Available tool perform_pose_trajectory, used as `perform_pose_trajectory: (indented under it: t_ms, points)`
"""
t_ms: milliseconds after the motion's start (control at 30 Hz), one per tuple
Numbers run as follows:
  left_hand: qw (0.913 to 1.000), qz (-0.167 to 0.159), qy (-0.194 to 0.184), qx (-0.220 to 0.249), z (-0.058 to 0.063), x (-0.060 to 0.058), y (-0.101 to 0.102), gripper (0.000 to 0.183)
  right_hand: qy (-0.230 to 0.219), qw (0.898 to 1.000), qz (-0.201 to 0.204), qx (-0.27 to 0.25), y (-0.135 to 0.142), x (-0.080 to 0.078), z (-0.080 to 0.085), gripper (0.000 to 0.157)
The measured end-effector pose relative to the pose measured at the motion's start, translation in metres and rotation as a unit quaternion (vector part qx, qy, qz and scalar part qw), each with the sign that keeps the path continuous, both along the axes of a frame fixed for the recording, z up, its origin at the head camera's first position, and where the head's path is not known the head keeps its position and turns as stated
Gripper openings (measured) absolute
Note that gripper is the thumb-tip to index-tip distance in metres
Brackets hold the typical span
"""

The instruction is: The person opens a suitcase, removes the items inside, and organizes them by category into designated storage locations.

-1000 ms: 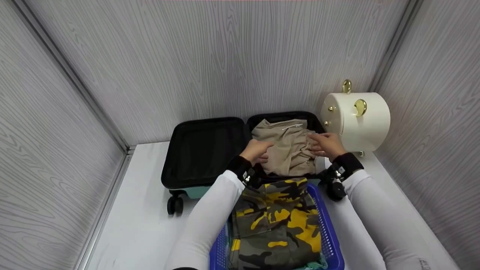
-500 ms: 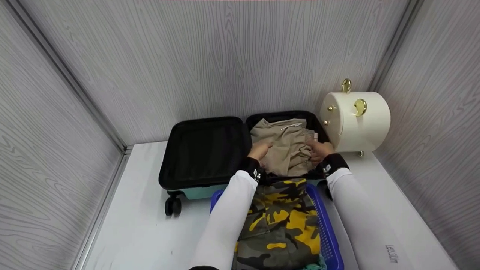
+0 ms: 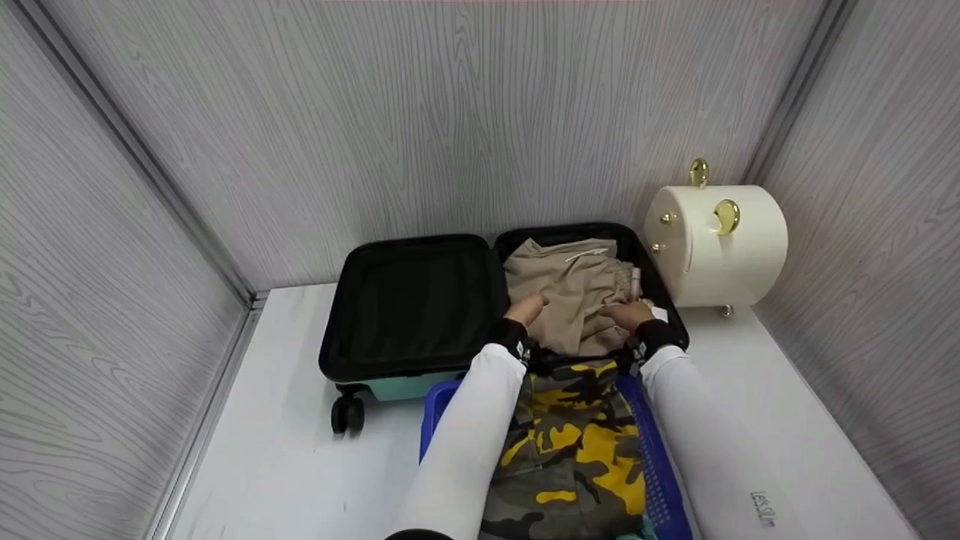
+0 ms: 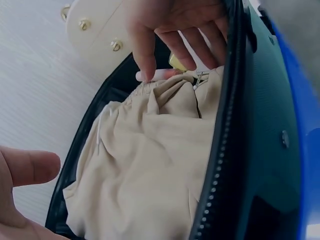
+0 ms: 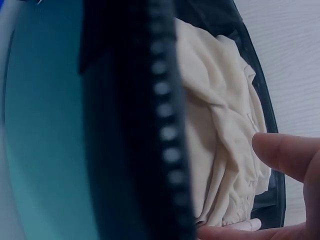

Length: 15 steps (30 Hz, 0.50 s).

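Note:
Beige elastic-waist pants with a white drawstring lie bunched in the right half of an open suitcase, which has a teal shell and black lining. At the pants' left side is my left hand, its thumb extended and its other fingers mostly hidden. My right hand is over their right edge. In the left wrist view, the right hand's fingers reach down loosely spread beside the waistband. A pale pink tube-like item and a small yellow object show beside the pants there.
A blue plastic basket holding a folded yellow-and-grey camouflage garment stands in front of the suitcase. Right of the suitcase is a cream rounded case with gold fittings. Panelled walls enclose the white table.
Both hands have moved down onto the sides of the pants. The right hand has come in and nearer, uncovering the pink item. The pants have barely shifted.

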<state>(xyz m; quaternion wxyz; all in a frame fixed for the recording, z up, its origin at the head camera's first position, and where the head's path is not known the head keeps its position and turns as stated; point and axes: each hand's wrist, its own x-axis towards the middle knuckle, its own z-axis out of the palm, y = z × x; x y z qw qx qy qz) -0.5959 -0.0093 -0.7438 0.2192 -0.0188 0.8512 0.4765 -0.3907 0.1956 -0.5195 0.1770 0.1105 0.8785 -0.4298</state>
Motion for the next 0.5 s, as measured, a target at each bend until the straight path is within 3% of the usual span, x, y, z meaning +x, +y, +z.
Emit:
perform_pose_trajectory:
  t_ms: [167, 300, 433, 500]
  points:
    - [0.9987, 0.025, -0.032, 0.032, 0.000, 0.004, -0.001, 0.057, -0.008, 0.997, 0.067, 0.043, 0.005, -0.004, -0.002, 0.078]
    - [0.9959, 0.053, -0.056, 0.046, 0.002, 0.009, 0.002, 0.060, -0.016, 0.996, 0.072, 0.047, 0.010, -0.008, -0.003, 0.081]
    - [0.9944, 0.051, -0.078, 0.049, 0.007, 0.018, 0.006, 0.061, -0.027, 0.994, 0.089, 0.065, 0.015, -0.013, -0.009, 0.081]
    - [0.9944, 0.045, -0.080, 0.053, 0.001, 0.017, 0.008, 0.060, -0.027, 0.990, 0.107, 0.090, 0.017, -0.016, -0.012, 0.079]
